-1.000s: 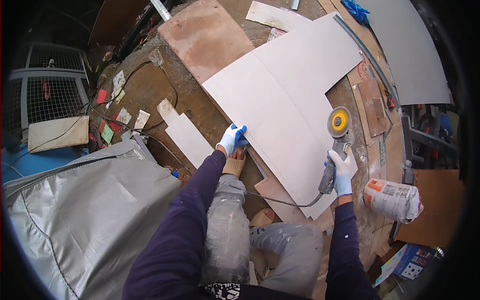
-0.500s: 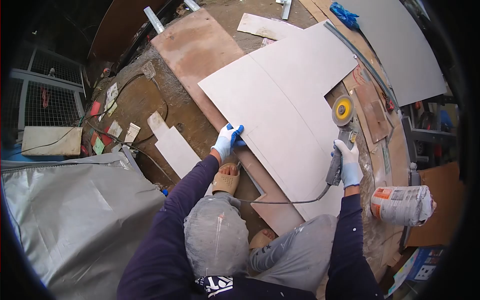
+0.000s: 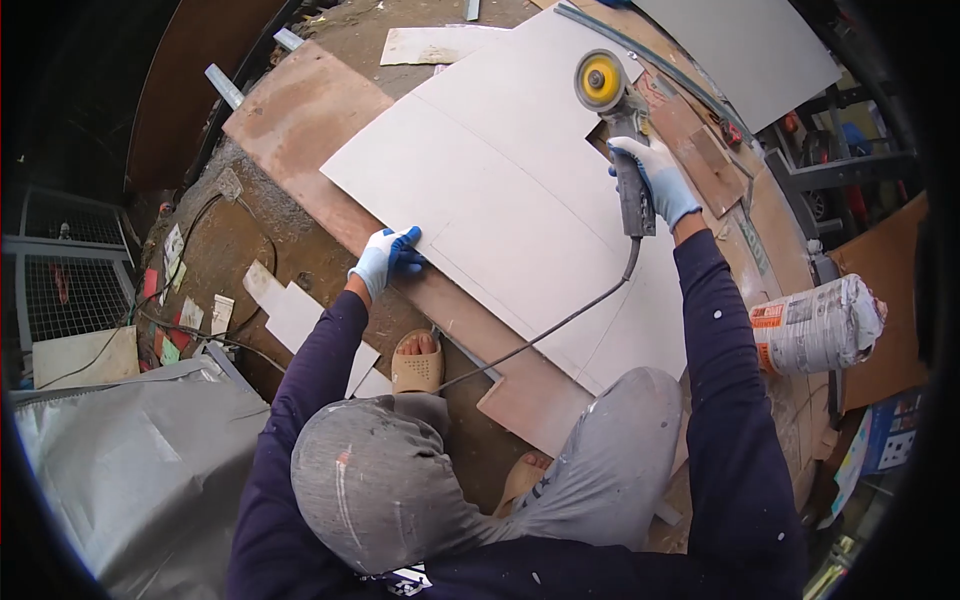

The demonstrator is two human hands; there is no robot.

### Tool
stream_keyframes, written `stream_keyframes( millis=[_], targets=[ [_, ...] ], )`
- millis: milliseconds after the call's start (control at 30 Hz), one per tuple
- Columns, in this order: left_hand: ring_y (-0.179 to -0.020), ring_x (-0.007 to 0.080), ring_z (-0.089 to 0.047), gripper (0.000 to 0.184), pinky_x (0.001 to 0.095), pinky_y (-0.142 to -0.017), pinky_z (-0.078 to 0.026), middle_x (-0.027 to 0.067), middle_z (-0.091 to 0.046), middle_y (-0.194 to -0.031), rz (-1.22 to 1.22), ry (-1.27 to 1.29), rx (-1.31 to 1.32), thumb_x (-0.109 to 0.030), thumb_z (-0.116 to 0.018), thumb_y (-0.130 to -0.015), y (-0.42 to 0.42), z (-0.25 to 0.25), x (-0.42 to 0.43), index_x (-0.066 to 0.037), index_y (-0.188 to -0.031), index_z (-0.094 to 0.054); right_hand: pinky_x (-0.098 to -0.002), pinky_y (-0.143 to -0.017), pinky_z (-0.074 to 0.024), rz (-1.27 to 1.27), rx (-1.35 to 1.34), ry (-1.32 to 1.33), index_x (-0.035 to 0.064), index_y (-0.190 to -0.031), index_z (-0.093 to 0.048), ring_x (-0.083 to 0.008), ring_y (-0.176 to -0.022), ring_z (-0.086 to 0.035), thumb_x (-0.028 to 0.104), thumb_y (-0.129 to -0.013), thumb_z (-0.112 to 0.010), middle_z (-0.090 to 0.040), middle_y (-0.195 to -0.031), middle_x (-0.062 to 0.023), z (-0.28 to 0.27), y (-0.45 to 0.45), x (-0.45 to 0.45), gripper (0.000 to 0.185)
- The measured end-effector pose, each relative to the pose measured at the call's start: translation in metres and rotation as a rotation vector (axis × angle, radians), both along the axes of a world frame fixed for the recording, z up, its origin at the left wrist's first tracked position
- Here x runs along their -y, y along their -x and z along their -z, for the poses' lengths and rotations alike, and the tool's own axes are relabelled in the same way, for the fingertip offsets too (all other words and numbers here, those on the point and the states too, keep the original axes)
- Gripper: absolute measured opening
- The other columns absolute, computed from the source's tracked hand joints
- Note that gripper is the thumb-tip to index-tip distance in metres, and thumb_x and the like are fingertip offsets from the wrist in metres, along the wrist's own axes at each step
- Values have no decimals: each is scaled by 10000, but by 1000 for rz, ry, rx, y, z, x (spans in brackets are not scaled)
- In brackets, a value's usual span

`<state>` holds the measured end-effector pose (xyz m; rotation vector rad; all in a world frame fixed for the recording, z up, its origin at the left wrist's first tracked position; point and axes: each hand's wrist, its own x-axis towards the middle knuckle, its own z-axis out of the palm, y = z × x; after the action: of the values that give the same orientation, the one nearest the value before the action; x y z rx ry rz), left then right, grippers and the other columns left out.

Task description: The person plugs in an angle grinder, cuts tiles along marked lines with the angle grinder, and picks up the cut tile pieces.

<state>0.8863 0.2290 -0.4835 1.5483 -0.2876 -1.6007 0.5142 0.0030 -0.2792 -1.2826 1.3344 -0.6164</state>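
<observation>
A large white tile (image 3: pixel 500 220) with thin lines across it and a notch in its far right side lies over a brown board (image 3: pixel 310 120). My left hand (image 3: pixel 384 262), in a white and blue glove, grips the tile's near left edge, its fingers partly hidden. In my gloved right hand (image 3: pixel 655 175) is an angle grinder (image 3: pixel 630 170), held by its body above the tile's right part. Its yellow-centred disc (image 3: pixel 600 80) points away from me, near the notch. The grinder's black cord (image 3: pixel 540 350) trails across the tile towards my foot.
A grey sheet (image 3: pixel 130 460) covers something at the left. Tile offcuts (image 3: pixel 300 320) and a cable (image 3: pixel 270 240) lie on the wet ground. To the right stand a plastic-wrapped bucket-like container (image 3: pixel 815 325) and a metal frame (image 3: pixel 850 170). A grey panel (image 3: pixel 750 60) lies at the far right.
My right hand has raised the grinder and carried it forward, away from my body. My left hand stays on the tile's edge. The whole view has shifted with my head.
</observation>
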Motion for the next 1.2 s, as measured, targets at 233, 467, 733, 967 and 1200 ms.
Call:
stream_keyframes(
  millis=[233,467,733,967,1200],
  targets=[
    [-719,212,-697,333,343,-595,-615,86,-679,-898,-33,6,-33,-344,-709,-983,4,-1,-6,-57,-1107,-595,-298,-585,-578,-299,-323,123,-29,-1105,-632,-167,-697,-690,429,-792,-799,-686,-861,-120,14,-53,55,579],
    [-678,215,-710,302,336,-564,-611,98,-724,-889,-114,8,-73,-346,-714,-977,0,-2,-11,-68,-1051,-626,-321,-632,-563,-630,-460,245,-23,-1158,-627,-177,-675,-671,376,-757,-773,-691,-864,-115,53,-144,100,584],
    [-659,213,-721,306,319,-525,-597,113,-715,-862,-140,13,-105,-345,-708,-983,-1,5,-11,-62,-966,-594,-311,-607,-559,-696,-558,218,-4,-1129,-631,-170,-666,-670,380,-789,-785,-682,-840,-98,78,-223,121,536],
    [-666,196,-721,289,300,-528,-590,99,-702,-842,-143,2,-126,-330,-693,-995,-1,3,-11,-50,-1000,-622,-305,-599,-555,-650,-418,100,18,-1125,-631,-177,-668,-677,507,-892,-683,-678,-842,-99,98,-256,140,544],
    [-659,190,-717,287,290,-532,-590,95,-703,-846,-148,14,-131,-327,-690,-997,-1,-2,-12,-48,-996,-624,-336,-602,-578,-377,-115,-157,19,-1161,-602,-216,-679,-689,597,-977,-498,-682,-864,-134,138,-248,158,616]
  ],
)
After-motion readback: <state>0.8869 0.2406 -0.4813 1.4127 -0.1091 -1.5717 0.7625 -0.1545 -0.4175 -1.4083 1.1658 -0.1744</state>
